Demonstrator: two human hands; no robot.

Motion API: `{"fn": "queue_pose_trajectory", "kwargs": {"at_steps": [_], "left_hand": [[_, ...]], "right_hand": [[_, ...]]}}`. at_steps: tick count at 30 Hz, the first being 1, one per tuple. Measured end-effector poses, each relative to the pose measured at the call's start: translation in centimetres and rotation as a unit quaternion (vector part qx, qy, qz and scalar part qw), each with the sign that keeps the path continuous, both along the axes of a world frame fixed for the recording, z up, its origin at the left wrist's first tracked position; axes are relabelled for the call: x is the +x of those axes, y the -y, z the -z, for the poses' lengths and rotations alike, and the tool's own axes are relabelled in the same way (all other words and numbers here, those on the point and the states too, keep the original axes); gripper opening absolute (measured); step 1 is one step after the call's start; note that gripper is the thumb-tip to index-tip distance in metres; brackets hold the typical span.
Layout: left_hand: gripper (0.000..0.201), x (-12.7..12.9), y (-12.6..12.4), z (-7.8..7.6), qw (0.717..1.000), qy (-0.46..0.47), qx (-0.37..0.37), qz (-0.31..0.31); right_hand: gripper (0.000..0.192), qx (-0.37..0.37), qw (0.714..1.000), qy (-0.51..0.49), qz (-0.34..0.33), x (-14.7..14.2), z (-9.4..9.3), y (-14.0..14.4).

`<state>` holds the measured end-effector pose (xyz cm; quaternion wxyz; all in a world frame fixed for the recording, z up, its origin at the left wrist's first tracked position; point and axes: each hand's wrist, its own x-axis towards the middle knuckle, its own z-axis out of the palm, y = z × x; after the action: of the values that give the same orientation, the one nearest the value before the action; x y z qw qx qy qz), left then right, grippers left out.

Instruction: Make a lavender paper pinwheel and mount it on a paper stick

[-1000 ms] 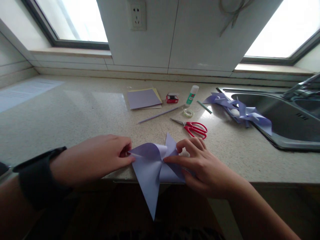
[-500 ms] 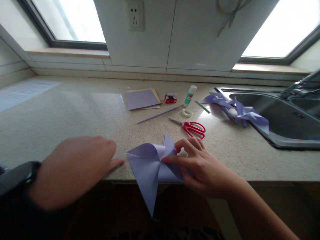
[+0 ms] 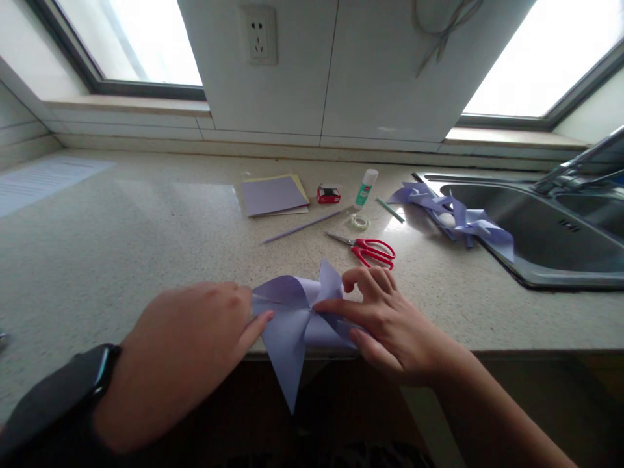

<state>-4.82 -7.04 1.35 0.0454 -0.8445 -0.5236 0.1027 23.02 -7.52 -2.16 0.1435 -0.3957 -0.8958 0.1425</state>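
At counter edge, purple paper pinwheel (image 3: 292,322), between both hands' fingers (image 3: 336,307)

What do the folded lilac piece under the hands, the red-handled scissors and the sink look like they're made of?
Folded lilac piece: thin matte paper, judging by its soft curved flaps and sharp points. The left hand and right hand both rest on it.
Scissors: glossy red handles, probably plastic; grey blades, likely steel.
Sink: brushed metal sheen, likely stainless steel.
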Motion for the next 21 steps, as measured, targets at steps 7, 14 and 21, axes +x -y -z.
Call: {"fn": "queue_pose_trajectory", "kwargs": {"at_steps": [7,14,21], "left_hand": [[0.04,0.7,0.9,0.7,0.999,0.02,0.033,-0.001],[0.037,1.6,1.6,1.6,0.995,-0.033,0.099,0.005],[0.017,1.7,1.9,1.6,0.992,-0.009,0.116,0.05]], "right_hand": [[0.048,0.002,1.0,0.009,0.008,-0.1,0.1,0.0],[0.047,0.005,1.0,0.001,0.013,-0.2,0.0,0.1],[0.048,0.008,1.0,0.002,0.004,-0.2,0.0,0.0]]}}
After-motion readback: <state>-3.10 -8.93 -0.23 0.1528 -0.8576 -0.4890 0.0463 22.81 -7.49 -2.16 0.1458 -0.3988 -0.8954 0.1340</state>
